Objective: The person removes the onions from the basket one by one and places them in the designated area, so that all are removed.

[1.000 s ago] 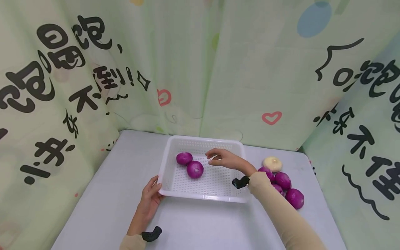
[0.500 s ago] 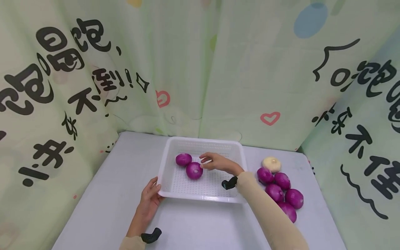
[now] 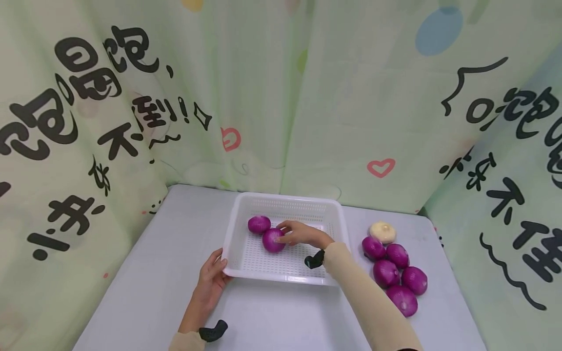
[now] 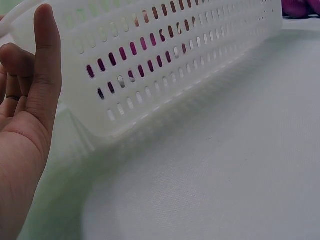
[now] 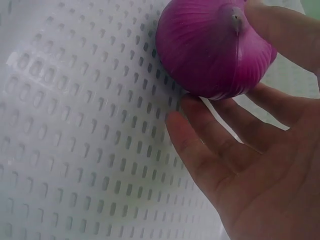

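A white perforated basket (image 3: 285, 279) stands on the table with two purple onions in it. The farther onion (image 3: 259, 224) lies free. My right hand (image 3: 285, 234) reaches in from the right and curls round the nearer onion (image 3: 271, 241). In the right wrist view the thumb (image 5: 197, 142) touches that onion (image 5: 205, 50) from below and a finger (image 5: 287, 32) lies over its top. My left hand (image 3: 212, 278) rests against the basket's front left corner, and its straight thumb (image 4: 45, 75) stands beside the slotted wall (image 4: 165, 55).
Several purple onions (image 3: 395, 268) and one pale onion (image 3: 382, 231) lie loose on the grey table (image 3: 281, 317) right of the basket. Printed curtains (image 3: 307, 97) close in the back and both sides.
My right hand has moved left and down inside the basket, from hovering with nothing in it to closing round the nearer purple onion. The left hand has stayed at the corner.
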Demonstrator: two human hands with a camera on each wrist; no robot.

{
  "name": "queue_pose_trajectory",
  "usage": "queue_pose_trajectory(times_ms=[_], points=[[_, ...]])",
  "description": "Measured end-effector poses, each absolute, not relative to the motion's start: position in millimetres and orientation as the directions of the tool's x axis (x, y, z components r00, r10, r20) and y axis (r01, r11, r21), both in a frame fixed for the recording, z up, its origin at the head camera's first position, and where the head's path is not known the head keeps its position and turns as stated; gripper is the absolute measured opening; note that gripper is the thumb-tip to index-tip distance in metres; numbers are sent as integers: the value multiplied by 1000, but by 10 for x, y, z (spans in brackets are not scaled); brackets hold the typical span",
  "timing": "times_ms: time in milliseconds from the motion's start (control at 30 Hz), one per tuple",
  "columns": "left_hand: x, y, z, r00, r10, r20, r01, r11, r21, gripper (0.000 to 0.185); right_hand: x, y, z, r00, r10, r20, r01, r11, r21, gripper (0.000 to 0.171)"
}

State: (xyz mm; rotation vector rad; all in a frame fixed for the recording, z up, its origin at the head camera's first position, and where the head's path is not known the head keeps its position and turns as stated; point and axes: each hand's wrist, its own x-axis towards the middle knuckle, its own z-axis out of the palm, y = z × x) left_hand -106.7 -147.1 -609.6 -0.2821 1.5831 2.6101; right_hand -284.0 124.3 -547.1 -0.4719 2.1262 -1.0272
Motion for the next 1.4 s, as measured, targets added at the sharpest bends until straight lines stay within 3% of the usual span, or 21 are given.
queue_pose_trajectory(times_ms=[600, 1067, 1400], points=[[-1081, -1472, -6087, -979, -25, -203, -169, -461, 871, 45, -2835, 1195, -5548, -706, -571, -419, -13, 602, -799, 54], [-1059, -1492, -6117, -983, -17, -181, -155, -445, 882, 43, -2795, 1196, -5612, -717, -539, -442, 67, 577, -814, 53], [-1060, -1480, -6118, -983, -32, -180, -147, -446, 883, 43, -2750, 1227, -5531, -723, -559, -405, -15, 599, -801, 53]])
